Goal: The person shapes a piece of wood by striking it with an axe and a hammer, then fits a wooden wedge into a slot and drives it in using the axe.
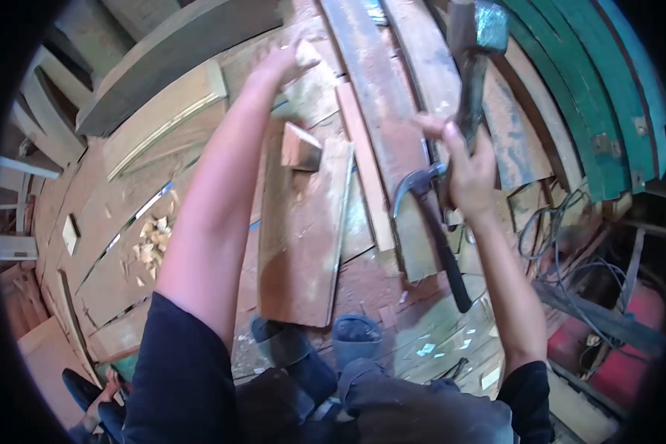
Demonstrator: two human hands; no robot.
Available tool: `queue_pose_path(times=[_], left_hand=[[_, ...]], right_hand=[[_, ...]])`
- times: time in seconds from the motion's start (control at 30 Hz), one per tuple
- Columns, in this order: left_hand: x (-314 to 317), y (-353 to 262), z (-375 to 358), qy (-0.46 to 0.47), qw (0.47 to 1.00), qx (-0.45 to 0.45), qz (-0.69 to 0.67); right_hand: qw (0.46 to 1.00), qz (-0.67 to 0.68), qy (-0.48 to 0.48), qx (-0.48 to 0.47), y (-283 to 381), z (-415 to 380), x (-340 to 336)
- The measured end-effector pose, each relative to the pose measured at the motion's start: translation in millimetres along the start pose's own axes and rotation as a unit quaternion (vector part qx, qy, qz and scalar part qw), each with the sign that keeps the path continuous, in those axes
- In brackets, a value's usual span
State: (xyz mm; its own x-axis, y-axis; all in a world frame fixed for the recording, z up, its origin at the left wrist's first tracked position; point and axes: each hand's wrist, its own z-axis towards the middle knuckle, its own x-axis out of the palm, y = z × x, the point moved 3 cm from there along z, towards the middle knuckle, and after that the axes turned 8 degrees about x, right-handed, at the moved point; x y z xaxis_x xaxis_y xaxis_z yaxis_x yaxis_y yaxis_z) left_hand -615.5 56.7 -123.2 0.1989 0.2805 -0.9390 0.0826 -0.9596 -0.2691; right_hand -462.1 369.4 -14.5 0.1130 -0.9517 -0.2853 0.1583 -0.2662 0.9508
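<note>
Dark short sleeves [181,370], dark trousers, dark boots [357,337].

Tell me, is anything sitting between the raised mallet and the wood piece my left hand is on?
Nothing visible: the mallet in the right hand is above bare planks, apart from the left hand gripping the wood piece.

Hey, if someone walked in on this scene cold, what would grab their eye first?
Probably the right hand at centre right, raising a dark-handled tool with a heavy metal head up top. Just below that hand lies a claw hammer on the planks. The left hand stretches far forward, closing on a small wood block, above a broad board in the middle.
</note>
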Motion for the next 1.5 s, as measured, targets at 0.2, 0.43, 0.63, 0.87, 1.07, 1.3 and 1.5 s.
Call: queue_pose_path(times=[0.2, 0.43, 0.63, 0.87, 1.07, 1.3, 1.5], left_hand=[[15, 8, -23, -0.047, 0.995, 0.07, 0.045], [11, 66, -20, -0.136, 0.964, 0.11, -0.201], [1, 83, -45, -0.094, 0.85, 0.002, -0.518], [2, 57, -79, -0.076, 0.808, -0.104, -0.574], [38, 75, -60, -0.152, 0.703, -0.121, -0.685], [48, 69, -55, -0.233, 0.755, -0.105, -0.604], [21, 87, -50, -0.217, 0.867, -0.032, -0.448]], right_hand=[[0.991, -0.066, -0.006, 0.115, 3, -32, 3], [0.864, -0.494, -0.003, 0.1, -46, 11, -44], [0.799, -0.6, -0.041, -0.031, -56, 22, -38], [0.926, -0.322, 0.127, -0.148, 7, -10, 91], [0.945, -0.242, 0.178, -0.13, -13, -4, 153], [0.997, 0.026, 0.066, 0.008, -3, 34, 101], [0.981, 0.194, 0.004, 0.009, 20, 47, 54]])
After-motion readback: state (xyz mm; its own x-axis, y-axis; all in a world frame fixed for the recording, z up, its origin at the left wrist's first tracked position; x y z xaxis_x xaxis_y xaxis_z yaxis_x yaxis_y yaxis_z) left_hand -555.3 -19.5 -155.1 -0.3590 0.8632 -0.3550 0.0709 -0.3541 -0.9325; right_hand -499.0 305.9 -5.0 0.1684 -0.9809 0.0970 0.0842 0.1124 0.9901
